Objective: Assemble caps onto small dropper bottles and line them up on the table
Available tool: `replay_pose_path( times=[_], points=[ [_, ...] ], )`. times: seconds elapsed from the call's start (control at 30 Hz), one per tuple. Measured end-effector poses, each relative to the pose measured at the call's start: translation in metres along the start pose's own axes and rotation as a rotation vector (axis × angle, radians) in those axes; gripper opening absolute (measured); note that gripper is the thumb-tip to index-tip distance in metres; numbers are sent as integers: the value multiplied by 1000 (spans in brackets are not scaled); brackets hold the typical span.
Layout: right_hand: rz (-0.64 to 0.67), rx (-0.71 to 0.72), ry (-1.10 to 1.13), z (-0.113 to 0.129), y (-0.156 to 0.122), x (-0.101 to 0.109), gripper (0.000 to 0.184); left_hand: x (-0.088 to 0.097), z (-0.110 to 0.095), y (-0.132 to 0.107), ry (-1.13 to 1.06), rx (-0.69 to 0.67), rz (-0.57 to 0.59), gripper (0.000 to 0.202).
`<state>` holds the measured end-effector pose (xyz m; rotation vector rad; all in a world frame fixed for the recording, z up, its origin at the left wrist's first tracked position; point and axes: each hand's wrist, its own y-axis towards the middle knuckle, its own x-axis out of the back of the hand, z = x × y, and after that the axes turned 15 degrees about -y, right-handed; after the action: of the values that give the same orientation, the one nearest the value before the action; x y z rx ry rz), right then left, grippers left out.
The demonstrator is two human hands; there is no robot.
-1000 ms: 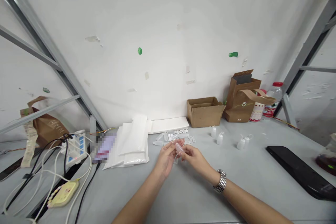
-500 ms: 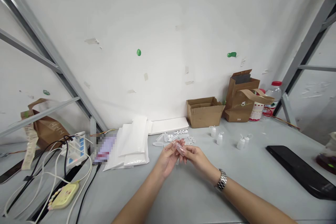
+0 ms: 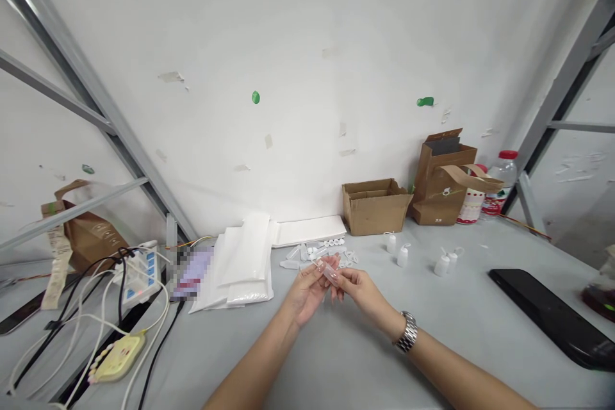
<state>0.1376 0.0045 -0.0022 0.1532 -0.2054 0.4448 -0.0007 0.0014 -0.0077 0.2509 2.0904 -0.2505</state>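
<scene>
Between both hands is a small translucent plastic tube (image 3: 330,273), tilted, above the grey table. My left hand (image 3: 306,291) pinches its upper left end. At its lower right end, the thumb and fingers of my right hand (image 3: 359,290) are closed on it. Fingers cover part of the tube, and I cannot make out fine details at its tip. Just beyond the hands lie several similar clear tubes (image 3: 290,264), a row of small white caps (image 3: 334,243) and pale ring-like pieces (image 3: 352,257). To the right stand several small white bottles with loops, one bottle (image 3: 402,257) nearest the hands.
White padded envelopes (image 3: 245,262) are stacked at left, near a power strip (image 3: 139,278) with tangled cables and a yellow device (image 3: 118,359). A cardboard box (image 3: 375,211) and brown paper bag (image 3: 439,189) stand against the wall. A long black object (image 3: 548,314) lies at right.
The view has shifted very slightly. Both hands stay on the tube in nearly the same place, with only small finger movement.
</scene>
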Motion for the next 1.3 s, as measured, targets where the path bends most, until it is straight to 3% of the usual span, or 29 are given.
replay_pose_path(
  times=[0.3, 0.43, 0.57, 0.93, 1.13, 1.3],
  points=[
    [-194, 115, -433, -1, -10, -2, 36, -4, -5, -4, 18, 32, 34, 17],
    [-100, 73, -258, -2, -6, -2, 40, -7, -8, -5, 54, 22, 42, 27],
    [-22, 72, -148, -5, -2, -3, 41, -7, -6, -4, 73, -29, 32, 25],
    [-157, 89, -380, 0, -9, -4, 36, -6, -2, -4, 6, 14, 37, 17],
    [-175, 98, -425, 0, -11, -5, 31, -6, -2, -4, 8, 17, 23, 24],
    [-267, 161, -552, -6, -11, -7, 24, -6, 3, -3, 6, -17, -36, 29]
  ],
)
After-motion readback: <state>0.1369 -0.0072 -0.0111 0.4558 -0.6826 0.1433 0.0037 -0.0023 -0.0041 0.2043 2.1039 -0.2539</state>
